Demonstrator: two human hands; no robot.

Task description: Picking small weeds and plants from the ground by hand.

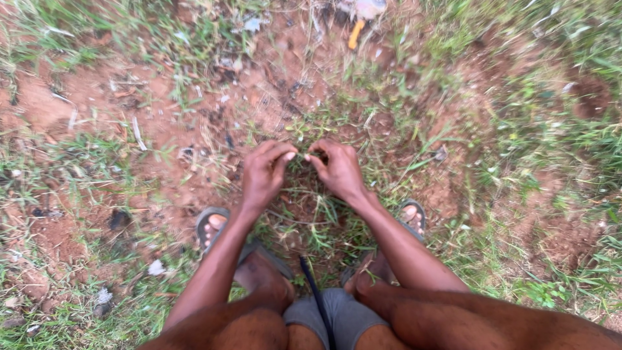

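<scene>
I squat over a patch of red soil with thin grass. My left hand and my right hand reach down side by side to a small tuft of grass between my feet. The fingers of both hands are curled and pinched together at the tuft; their tips nearly touch each other. What exactly each hand pinches is too small to see clearly. My feet in grey sandals, the left foot and the right foot, stand on either side of the hands.
An orange tool handle lies at the far top, beside a pale object. A dark thin strap or stick hangs between my knees. Bare red earth spreads to the left; thicker grass grows to the right.
</scene>
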